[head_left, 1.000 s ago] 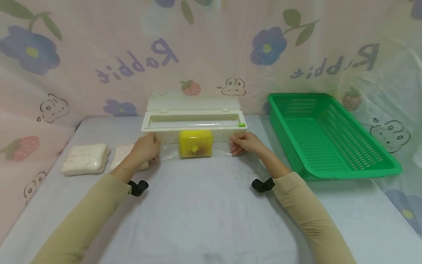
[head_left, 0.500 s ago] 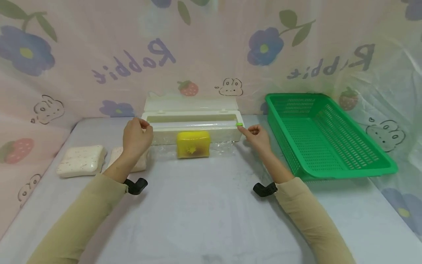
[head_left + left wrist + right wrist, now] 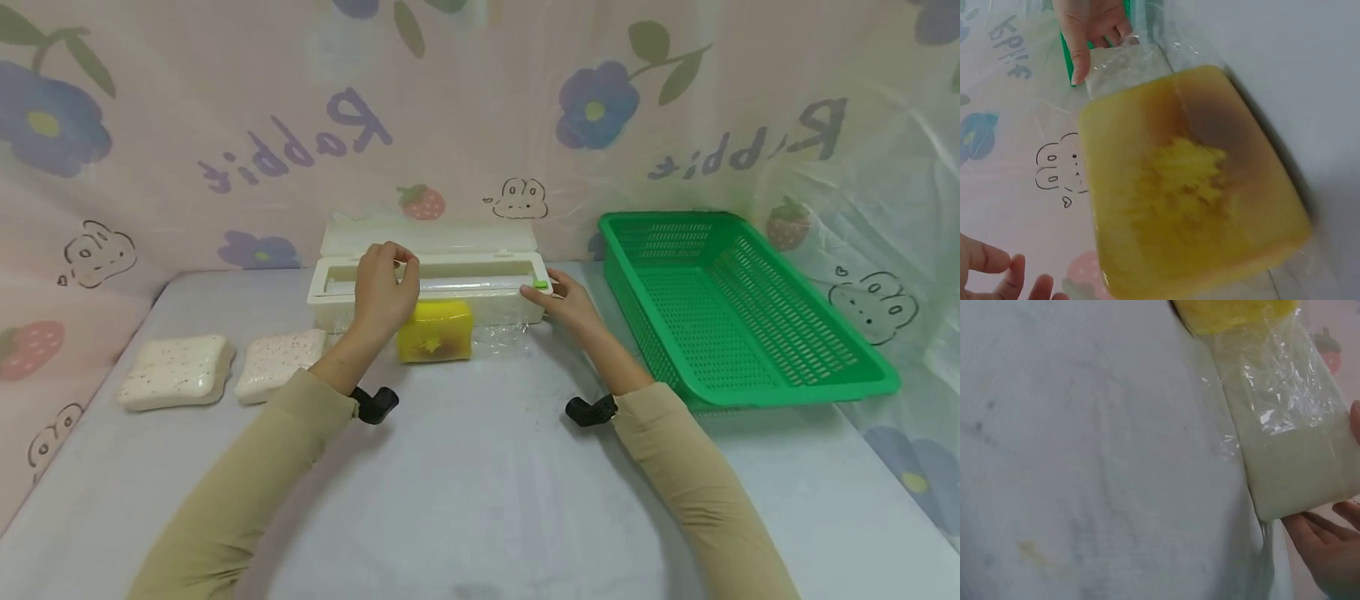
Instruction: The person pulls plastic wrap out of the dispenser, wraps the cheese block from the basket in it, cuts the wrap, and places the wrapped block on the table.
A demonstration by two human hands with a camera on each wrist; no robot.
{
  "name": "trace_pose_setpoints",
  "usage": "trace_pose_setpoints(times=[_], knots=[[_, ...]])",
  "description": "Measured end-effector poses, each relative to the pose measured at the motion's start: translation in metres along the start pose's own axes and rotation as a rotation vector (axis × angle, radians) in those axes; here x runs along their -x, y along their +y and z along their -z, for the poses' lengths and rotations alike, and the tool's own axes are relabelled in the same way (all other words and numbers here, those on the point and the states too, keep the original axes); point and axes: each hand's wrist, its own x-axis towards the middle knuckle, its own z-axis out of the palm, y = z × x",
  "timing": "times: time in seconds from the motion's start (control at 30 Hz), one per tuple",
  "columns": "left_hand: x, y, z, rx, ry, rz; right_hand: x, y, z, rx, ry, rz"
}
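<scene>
A white cling film dispenser stands with its lid raised at the back of the table, a film roll inside. Against its front rests a yellow block, with a brown patch showing in the left wrist view. Crumpled clear film spreads beside the block over the dispenser's front. My right hand grips the dispenser's right end, thumb on top by the green slider and fingers round the end. My left hand hovers above the block, before the roll, fingers loosely bent with nothing seen between them.
Two speckled white blocks, one outer and one inner, lie left on the table. At the right stands a green perforated basket. A printed curtain hangs close behind the dispenser.
Both hands have let go of the film, which now lies slack. My left hand rose and moved right over the block; my right hand moved up and took the dispenser's right end.
</scene>
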Motion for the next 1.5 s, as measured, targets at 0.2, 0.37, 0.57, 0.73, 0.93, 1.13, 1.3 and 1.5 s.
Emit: trace_pose_setpoints(times=[0.2,0.37,0.57,0.73,0.93,1.13,1.3,1.5], knots=[[-0.015,0.013,-0.020,-0.003,-0.102,-0.062,-0.005,0.009,0.002,-0.013,-0.015,0.075],[-0.030,0.017,-0.038,-0.044,-0.198,-0.127,-0.008,0.015,0.003,0.031,-0.035,0.146],[-0.044,0.020,-0.056,-0.006,-0.356,-0.166,-0.007,0.016,0.004,0.074,-0.041,0.240],[-0.050,0.022,-0.070,0.049,-0.425,-0.162,-0.006,0.015,0.005,0.090,-0.060,0.285],[-0.051,0.025,-0.082,0.068,-0.454,-0.149,-0.006,0.016,0.006,0.087,-0.066,0.296],[-0.051,0.031,-0.091,0.066,-0.457,-0.153,-0.004,0.015,0.007,0.081,-0.074,0.303],[-0.053,0.032,-0.102,0.075,-0.457,-0.144,-0.007,0.019,0.007,0.096,-0.064,0.314],[-0.053,0.034,-0.112,0.092,-0.447,-0.113,-0.008,0.019,0.007,0.094,-0.062,0.319]])
